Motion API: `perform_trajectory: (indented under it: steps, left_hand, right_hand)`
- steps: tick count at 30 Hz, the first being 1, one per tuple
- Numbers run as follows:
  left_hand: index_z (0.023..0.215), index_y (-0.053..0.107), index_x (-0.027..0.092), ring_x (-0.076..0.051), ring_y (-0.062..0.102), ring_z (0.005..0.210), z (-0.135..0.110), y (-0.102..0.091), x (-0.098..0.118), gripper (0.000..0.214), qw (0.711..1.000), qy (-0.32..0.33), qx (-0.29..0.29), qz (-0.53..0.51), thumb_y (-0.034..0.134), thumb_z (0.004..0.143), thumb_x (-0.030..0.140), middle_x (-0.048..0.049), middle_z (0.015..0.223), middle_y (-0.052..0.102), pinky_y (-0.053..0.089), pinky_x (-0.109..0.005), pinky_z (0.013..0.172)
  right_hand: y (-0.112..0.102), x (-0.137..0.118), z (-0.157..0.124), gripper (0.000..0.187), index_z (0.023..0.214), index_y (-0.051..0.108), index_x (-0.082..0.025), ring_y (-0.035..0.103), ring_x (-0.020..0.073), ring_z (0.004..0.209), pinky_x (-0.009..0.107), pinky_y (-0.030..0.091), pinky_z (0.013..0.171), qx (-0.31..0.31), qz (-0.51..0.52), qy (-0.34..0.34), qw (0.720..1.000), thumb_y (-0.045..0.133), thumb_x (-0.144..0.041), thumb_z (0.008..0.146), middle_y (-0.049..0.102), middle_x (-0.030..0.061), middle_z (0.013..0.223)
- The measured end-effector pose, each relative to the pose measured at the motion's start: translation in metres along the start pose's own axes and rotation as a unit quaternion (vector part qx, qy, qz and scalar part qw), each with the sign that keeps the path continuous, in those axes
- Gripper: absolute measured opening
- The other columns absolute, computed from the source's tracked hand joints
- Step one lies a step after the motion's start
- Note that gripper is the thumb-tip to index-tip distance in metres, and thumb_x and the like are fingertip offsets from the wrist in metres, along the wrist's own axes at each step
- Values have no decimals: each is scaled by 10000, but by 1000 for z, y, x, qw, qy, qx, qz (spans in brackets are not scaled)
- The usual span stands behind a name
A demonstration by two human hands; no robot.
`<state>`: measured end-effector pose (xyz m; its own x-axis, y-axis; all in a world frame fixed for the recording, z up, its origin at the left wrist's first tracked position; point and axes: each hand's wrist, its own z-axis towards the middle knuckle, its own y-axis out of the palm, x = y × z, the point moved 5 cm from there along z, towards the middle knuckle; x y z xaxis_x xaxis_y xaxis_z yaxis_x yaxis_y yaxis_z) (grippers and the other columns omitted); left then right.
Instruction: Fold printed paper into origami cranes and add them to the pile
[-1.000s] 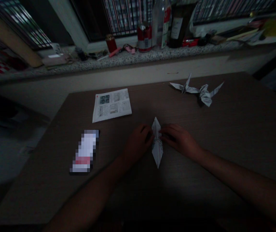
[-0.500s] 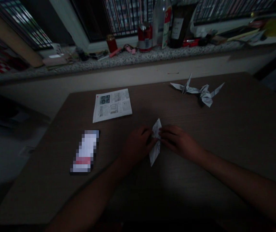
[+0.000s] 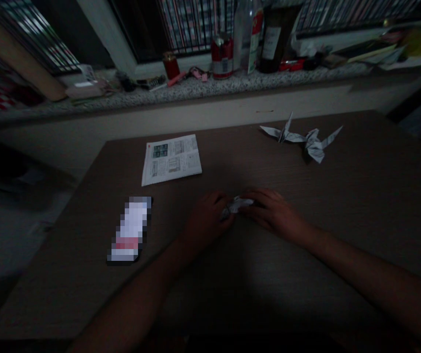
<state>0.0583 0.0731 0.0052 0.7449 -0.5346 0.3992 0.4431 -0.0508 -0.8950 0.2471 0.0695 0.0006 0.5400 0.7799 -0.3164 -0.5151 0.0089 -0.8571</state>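
A small folded piece of printed paper (image 3: 240,204) lies between my two hands near the middle of the table. My left hand (image 3: 208,214) grips its left end with the fingers curled over it. The other end is pinched by my right hand (image 3: 271,210). Fingers cover both ends of the paper, so its full outline is hidden. Beyond my right hand, two paper cranes (image 3: 315,146) of the same printed sheet sit close together. A flat sheet of printed paper (image 3: 173,159) rests past my left hand.
A phone (image 3: 131,230) with a lit, blurred screen lies left of my left forearm on the brown table (image 3: 66,235). Along the stone window sill (image 3: 140,100) stand a red can (image 3: 222,56), a clear bottle (image 3: 245,39), a dark pouch (image 3: 272,44) and small clutter.
The folded paper has turned from pointing away from me to lying crosswise between my hands. Both hands stay in nearly the same place.
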Motion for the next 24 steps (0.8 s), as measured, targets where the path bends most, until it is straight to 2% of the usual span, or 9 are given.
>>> perform_trajectory:
  steps: [2, 4, 8, 12, 19, 24]
  left_hand:
    - [1275, 651, 215, -273, 621, 1136, 0, 0, 0, 386, 1000, 4, -8, -2, 720, 898, 255, -85, 1240, 648, 515, -432, 1000]
    - [1269, 652, 211, -271, 620, 1143, 1, 0, 0, 396, 1000, 9, -11, -7, 723, 881, 238, -85, 1242, 644, 510, -424, 1005]
    - [1273, 647, 211, -270, 615, 1160, 1, 0, 0, 425, 1000, 17, -10, -18, 729, 857, 212, -81, 1253, 643, 500, -418, 1025]
    - [1261, 650, 222, -272, 628, 1151, 1, -1, 1, 408, 1000, 17, -11, -17, 739, 864, 226, -77, 1239, 655, 505, -418, 1022]
    - [1243, 665, 240, -250, 653, 1167, -6, -4, 2, 265, 999, 38, -26, 4, 667, 985, 302, -72, 1305, 667, 546, -392, 974]
    - [1354, 624, 234, -267, 621, 1284, -12, -1, 8, 336, 995, 75, -66, 29, 595, 1035, 333, -93, 1459, 612, 523, -433, 1057]
  right_hand:
    - [0, 3, 0, 259, 1227, 740, -278, 506, 331, 1418, 580, 466, 1118, -1, 5, -9, 1000, 608, -234, 1008, 635, 93, 1455]
    - [0, 5, -1, 267, 1231, 735, -268, 493, 318, 1440, 580, 444, 1148, -8, 17, -17, 1000, 591, -209, 1015, 616, 100, 1482]
    - [2, 8, -3, 271, 1237, 733, -256, 630, 289, 1301, 506, 547, 1054, -26, 47, -7, 999, 574, -210, 1022, 655, 112, 1432]
    - [1, 8, -2, 257, 1207, 751, -257, 664, 289, 1252, 487, 573, 1021, -36, 42, 5, 998, 579, -218, 1020, 683, 99, 1397]
    - [0, 12, -4, 328, 1245, 748, -317, 660, 291, 1274, 490, 576, 1041, -36, 50, 18, 998, 630, -160, 982, 660, 56, 1439]
    - [-6, 21, -7, 348, 1268, 731, -325, 638, 280, 1309, 491, 554, 1085, -50, 43, 19, 998, 624, -155, 983, 642, 36, 1462]
